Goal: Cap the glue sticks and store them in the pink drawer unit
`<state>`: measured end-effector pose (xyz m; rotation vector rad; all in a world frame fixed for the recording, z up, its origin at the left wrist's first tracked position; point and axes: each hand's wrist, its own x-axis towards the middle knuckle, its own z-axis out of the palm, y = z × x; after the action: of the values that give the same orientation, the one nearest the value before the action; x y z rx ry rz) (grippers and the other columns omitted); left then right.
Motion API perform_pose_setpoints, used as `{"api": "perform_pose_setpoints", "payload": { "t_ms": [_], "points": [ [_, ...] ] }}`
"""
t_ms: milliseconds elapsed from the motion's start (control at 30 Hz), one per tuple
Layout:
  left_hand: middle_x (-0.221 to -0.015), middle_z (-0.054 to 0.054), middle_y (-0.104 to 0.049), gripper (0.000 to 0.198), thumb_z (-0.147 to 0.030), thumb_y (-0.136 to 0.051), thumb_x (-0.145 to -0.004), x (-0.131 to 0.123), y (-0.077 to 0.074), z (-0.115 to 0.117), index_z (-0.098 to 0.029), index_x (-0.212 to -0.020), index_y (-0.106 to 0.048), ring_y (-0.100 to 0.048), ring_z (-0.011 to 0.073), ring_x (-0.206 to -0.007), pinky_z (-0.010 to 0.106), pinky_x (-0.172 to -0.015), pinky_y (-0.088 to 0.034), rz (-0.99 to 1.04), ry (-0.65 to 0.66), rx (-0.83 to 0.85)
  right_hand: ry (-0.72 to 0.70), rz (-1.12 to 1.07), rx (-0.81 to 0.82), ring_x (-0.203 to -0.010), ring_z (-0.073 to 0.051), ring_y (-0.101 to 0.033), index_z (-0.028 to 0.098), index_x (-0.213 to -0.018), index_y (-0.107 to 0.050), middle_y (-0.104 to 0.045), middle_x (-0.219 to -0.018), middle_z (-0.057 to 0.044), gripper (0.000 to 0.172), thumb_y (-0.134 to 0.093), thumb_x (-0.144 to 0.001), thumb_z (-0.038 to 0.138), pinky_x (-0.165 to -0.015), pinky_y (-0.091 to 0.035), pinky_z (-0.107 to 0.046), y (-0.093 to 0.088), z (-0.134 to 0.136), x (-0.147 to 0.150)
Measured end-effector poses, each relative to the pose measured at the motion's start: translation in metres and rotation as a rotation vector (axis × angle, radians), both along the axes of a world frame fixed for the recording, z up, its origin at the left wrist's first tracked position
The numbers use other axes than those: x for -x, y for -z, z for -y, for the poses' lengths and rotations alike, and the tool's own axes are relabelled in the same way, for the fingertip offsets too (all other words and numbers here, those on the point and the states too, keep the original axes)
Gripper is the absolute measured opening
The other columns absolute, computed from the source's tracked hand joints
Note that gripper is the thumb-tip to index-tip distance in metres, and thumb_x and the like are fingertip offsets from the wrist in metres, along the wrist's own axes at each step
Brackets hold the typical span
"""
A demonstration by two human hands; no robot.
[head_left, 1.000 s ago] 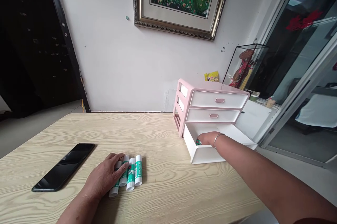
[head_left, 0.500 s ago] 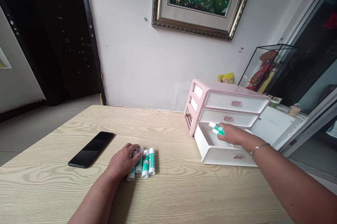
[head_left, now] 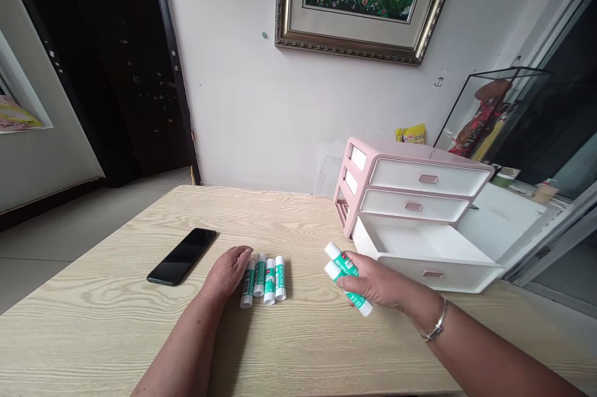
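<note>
My right hand (head_left: 373, 279) is closed around two white-and-green glue sticks (head_left: 347, 269), held tilted above the table just left of the pulled-out drawer (head_left: 433, 275). That white drawer is the bottom one of a pink-framed drawer unit (head_left: 364, 191). My left hand (head_left: 228, 272) lies on the table with its fingers loosely stretched, at the left side of a row of several glue sticks (head_left: 269, 282). Its fingertips are at the upper end of the leftmost stick; whether they touch it I cannot tell. These sticks lie side by side, pointing away from me.
A black phone (head_left: 183, 257) lies on the wooden table (head_left: 298, 347) to the left. Behind the table is a white wall with a framed picture (head_left: 349, 30). A glass case (head_left: 494, 111) stands at the back right, and a yellow packet (head_left: 413, 134) shows behind the drawer unit.
My right hand has come out of the drawer and moved left and nearer with the two glue sticks. My left hand has drawn back slightly from over the row. The view has shifted a little.
</note>
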<state>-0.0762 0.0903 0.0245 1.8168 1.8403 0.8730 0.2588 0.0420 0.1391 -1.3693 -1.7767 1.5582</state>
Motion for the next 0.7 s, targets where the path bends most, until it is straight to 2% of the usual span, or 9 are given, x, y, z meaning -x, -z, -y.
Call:
{"api": "perform_pose_setpoints", "payload": {
  "t_ms": [100, 200, 333, 467, 700],
  "points": [
    [-0.11, 0.008, -0.072, 0.042, -0.041, -0.042, -0.09, 0.002, -0.002, 0.003, -0.018, -0.115, -0.067, -0.068, 0.0229, -0.099, 0.032, -0.085, -0.05, -0.008, -0.031, 0.025, 0.072, -0.025, 0.039, -0.057, -0.009, -0.051, 0.021, -0.093, -0.047, -0.05, -0.074, 0.006, 0.045, -0.074, -0.064, 0.043, -0.053, -0.05, -0.027, 0.023, -0.008, 0.008],
    [-0.109, 0.007, -0.07, 0.049, -0.05, -0.048, -0.087, 0.001, -0.005, 0.007, -0.02, -0.123, -0.064, -0.068, 0.0222, -0.094, 0.031, -0.082, -0.049, -0.039, 0.009, 0.037, 0.109, -0.036, 0.062, -0.058, -0.01, -0.051, 0.02, -0.094, -0.048, -0.051, -0.073, 0.005, 0.045, -0.071, -0.063, 0.042, -0.051, -0.05, -0.026, 0.037, -0.012, 0.012],
    [-0.119, 0.008, -0.065, 0.058, -0.059, -0.051, -0.085, -0.006, -0.011, 0.014, -0.026, -0.133, -0.057, -0.067, 0.0234, -0.099, 0.03, -0.08, -0.047, -0.152, 0.076, 0.045, 0.145, -0.041, 0.106, -0.058, -0.01, -0.051, 0.019, -0.095, -0.05, -0.051, -0.072, 0.006, 0.044, -0.07, -0.062, 0.039, -0.053, -0.051, -0.027, 0.04, -0.01, 0.019],
    [-0.125, 0.007, -0.062, 0.051, -0.051, -0.053, -0.086, -0.01, -0.015, 0.017, -0.03, -0.132, -0.058, -0.066, 0.0234, -0.101, 0.029, -0.078, -0.046, -0.208, 0.077, 0.076, 0.18, -0.059, 0.139, -0.057, -0.009, -0.051, 0.019, -0.094, -0.051, -0.052, -0.072, 0.005, 0.041, -0.07, -0.062, 0.037, -0.052, -0.05, -0.026, 0.043, -0.011, 0.03],
    [-0.122, 0.005, -0.063, 0.044, -0.035, -0.047, -0.087, -0.008, -0.014, 0.015, -0.03, -0.128, -0.06, -0.067, 0.0216, -0.103, 0.028, -0.087, -0.047, -0.211, 0.081, 0.067, 0.236, -0.136, 0.205, -0.055, -0.011, -0.058, 0.018, -0.094, -0.052, -0.054, -0.07, 0.005, 0.034, -0.07, -0.071, 0.036, -0.053, -0.05, -0.025, 0.056, -0.02, 0.047]
  ]
}}
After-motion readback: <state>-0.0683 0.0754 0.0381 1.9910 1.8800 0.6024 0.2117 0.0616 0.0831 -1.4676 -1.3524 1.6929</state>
